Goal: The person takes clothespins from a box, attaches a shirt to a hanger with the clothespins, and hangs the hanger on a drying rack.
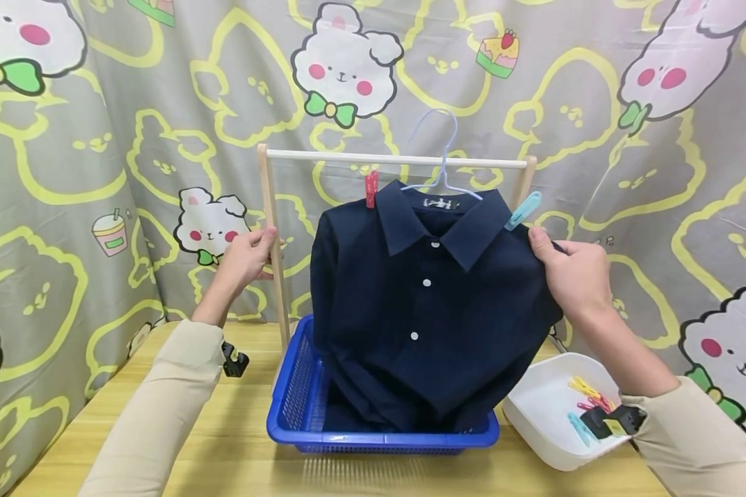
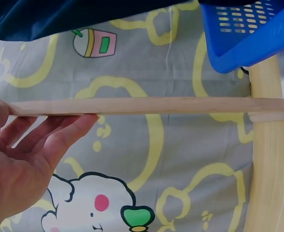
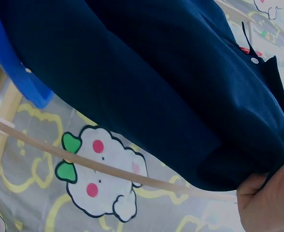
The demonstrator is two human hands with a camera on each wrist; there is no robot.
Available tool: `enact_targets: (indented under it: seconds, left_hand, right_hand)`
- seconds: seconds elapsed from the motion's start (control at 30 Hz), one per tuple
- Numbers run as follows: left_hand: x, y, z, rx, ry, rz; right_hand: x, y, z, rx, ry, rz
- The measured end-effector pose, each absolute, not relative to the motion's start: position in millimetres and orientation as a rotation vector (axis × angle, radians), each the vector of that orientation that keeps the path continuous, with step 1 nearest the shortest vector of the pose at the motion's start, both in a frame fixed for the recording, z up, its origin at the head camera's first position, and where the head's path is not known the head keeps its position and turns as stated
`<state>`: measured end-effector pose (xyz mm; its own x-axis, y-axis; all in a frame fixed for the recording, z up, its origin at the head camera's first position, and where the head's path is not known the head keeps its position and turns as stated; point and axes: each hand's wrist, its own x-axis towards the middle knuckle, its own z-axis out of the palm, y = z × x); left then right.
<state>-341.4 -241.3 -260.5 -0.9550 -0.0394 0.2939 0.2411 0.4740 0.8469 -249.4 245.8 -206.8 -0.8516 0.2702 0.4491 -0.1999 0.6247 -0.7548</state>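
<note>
Fingers: left hand [image 1: 246, 259] pinches the left post of the wooden rack [image 1: 269, 200], left of centre; right hand [image 1: 577, 276] pinches the shoulder of the dark shirt [image 1: 373, 290], right of centre.
Rack: mid-frame, behind the shirt.
Shirt: centre, its lower part inside the blue basket.
Blue basket [image 1: 382, 438]: lower centre.
White tub [image 1: 534, 407]: lower right, loose clothespins [image 1: 597, 402] inside.
Hanger [image 1: 444, 171]: upper centre, in the collar; bar contact unclear.
Attached clips: red clothespin [image 1: 371, 188] left of collar, turquoise clothespin [image 1: 525, 210] right.
</note>
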Motion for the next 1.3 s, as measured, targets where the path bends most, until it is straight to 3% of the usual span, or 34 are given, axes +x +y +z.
enact_targets:
  seconds: [0.37,1.3]
  left_hand:
    - [-342.4,-240.9,-261.0,-0.175,-2.436,-1.508]
    - [-342.3,-242.2,-262.2,-0.175,-2.429,-1.513]
  right_hand:
    - [-249.0,269.4,-191.9,-0.187,-2.259,1.243]
    - [-252.8,314.6,-210.5,-0.368,-2.394,1.188]
